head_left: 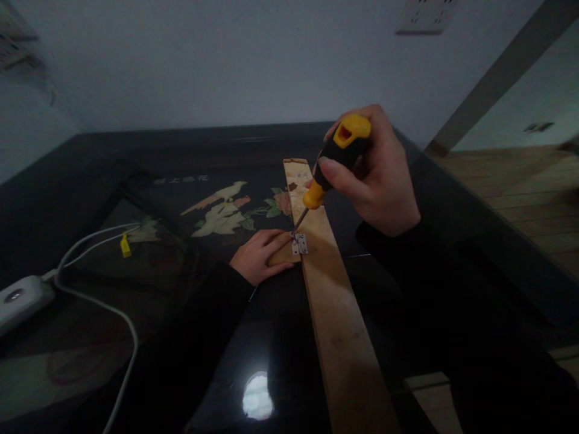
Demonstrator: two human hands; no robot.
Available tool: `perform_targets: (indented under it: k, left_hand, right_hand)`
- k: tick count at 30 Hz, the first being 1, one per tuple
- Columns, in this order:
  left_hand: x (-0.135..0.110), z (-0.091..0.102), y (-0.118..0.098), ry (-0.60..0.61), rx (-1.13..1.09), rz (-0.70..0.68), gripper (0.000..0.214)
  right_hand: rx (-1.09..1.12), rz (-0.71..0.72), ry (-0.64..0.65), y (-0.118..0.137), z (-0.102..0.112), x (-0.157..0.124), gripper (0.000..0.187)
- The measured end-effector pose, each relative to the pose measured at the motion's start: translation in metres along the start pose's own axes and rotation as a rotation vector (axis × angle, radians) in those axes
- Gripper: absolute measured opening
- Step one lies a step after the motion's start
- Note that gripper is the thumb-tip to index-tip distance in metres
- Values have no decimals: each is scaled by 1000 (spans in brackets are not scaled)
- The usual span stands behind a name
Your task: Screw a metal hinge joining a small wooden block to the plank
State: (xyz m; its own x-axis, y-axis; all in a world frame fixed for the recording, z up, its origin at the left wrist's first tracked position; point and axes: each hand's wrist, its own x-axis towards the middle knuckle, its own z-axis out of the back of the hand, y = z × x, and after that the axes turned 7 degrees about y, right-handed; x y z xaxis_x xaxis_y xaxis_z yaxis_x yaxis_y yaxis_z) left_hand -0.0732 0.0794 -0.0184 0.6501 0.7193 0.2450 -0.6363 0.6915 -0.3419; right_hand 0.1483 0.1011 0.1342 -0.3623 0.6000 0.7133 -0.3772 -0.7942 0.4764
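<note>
My right hand (375, 172) is wrapped around a yellow and black screwdriver (332, 163), held tilted with its tip down on a small metal hinge (299, 243). The hinge lies across the left edge of a long wooden plank (337, 325) and a small wooden block (280, 256) beside it. My left hand (260, 256) rests on the black table, its fingers pressed on the small block right next to the hinge.
The glossy black table (90, 181) has an inlaid bird and flower picture (226, 211). A white power strip (20, 298) with white cables (104, 307) and a yellow tag (125, 245) lies at the left. A wall socket (425, 15) is above; wooden floor (520, 187) lies right.
</note>
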Motion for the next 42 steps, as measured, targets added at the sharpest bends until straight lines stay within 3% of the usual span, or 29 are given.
perform_targets:
  k: [4, 8, 17, 42]
  left_hand:
    - [0, -1, 0, -13, -13, 2, 58]
    - [0, 1, -1, -7, -10, 1, 57]
    - [1, 1, -1, -29, -6, -28, 56]
    - [1, 1, 0, -19, 22, -35, 56]
  right_hand:
    - [20, -12, 59, 3, 2, 2, 25]
    - [31, -27, 242, 12, 2, 17, 30]
    - [9, 123, 551, 30, -9, 47, 39]
    - [189, 223, 689, 30, 4, 42, 53]
